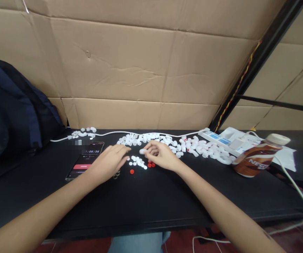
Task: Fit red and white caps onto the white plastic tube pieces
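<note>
The right hand (162,154) pinches a small white plastic piece (142,151) between thumb and fingertips, its remaining fingers curled toward the palm. The piece is held just above the table (151,200), near its middle. It is pale, slightly translucent and rounded in outline; the fingers cover part of it, and its finer detail is too small to tell.

The left hand (109,162) is palm down, fingers extended and slightly bent, thumb set apart from them with a gap showing. Its fingertips point toward the right hand, the two hands being apart.

Between and below the hands lie white discs (138,161), flat, round and opaque, loosely grouped, some touching. One red disc (132,171) of similar shape lies apart, nearer the table's front edge. Further red discs (151,164) are clustered just below the right hand. Small rings (116,174), dull in tone, lie beside the left hand, partly hidden by it.

Behind the hands, a row of white plastic parts (151,136) shows short, hollow, cylindrical forms. To the right, a heap of curved white fittings (206,149) includes some with red spots.
</note>
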Tool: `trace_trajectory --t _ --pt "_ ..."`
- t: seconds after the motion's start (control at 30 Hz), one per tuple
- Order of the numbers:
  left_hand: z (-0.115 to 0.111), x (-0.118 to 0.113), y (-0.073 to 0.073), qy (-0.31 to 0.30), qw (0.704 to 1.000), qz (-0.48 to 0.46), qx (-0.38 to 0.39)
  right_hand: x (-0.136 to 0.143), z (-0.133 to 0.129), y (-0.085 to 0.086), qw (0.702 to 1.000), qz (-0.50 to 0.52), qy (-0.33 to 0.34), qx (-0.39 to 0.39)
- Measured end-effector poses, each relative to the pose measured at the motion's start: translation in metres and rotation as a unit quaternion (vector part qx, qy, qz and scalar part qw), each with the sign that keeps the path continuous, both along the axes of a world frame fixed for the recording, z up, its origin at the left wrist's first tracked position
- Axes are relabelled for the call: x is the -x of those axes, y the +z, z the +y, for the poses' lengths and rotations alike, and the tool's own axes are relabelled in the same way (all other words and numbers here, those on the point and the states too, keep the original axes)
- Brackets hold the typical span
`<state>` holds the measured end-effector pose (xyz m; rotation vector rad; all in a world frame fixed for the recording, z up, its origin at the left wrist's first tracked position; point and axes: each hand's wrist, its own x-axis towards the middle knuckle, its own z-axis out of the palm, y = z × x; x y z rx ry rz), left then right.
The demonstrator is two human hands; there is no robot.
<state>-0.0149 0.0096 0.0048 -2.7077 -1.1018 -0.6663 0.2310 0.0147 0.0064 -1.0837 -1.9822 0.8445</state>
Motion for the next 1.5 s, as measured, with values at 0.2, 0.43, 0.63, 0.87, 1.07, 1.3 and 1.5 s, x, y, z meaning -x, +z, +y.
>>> trace_trajectory --t 0.2,0.43,0.63,0.87,1.07,1.3,1.5 --pt "0.022 0.011 -0.005 0.08 0.996 0.035 -0.001 -0.057 0.025 0.01 0.885 -0.293 -0.285 -0.222" --pt "0.036 0.008 -0.012 0.085 0.995 0.048 0.035 -0.123 0.039 0.014 0.774 -0.37 -0.485 -0.168" --pt "0.022 0.005 0.004 -0.002 0.998 0.005 0.067 -0.151 0.045 0.005 0.753 -0.395 -0.522 -0.06" --pt "-0.023 -0.009 0.02 -0.237 0.96 -0.019 0.145 -0.137 0.039 0.011 0.74 -0.418 -0.519 -0.092" --pt "-0.03 -0.011 0.016 -0.288 0.945 -0.01 0.152 -0.098 0.028 0.022 0.738 -0.417 -0.497 -0.187" --pt "-0.015 0.0 0.019 -0.218 0.97 -0.002 0.108 -0.068 0.022 0.018 0.787 -0.388 -0.417 -0.238" --pt "-0.01 0.0 0.008 -0.197 0.972 0.035 0.125 -0.047 0.018 0.011 0.823 -0.367 -0.357 -0.245"
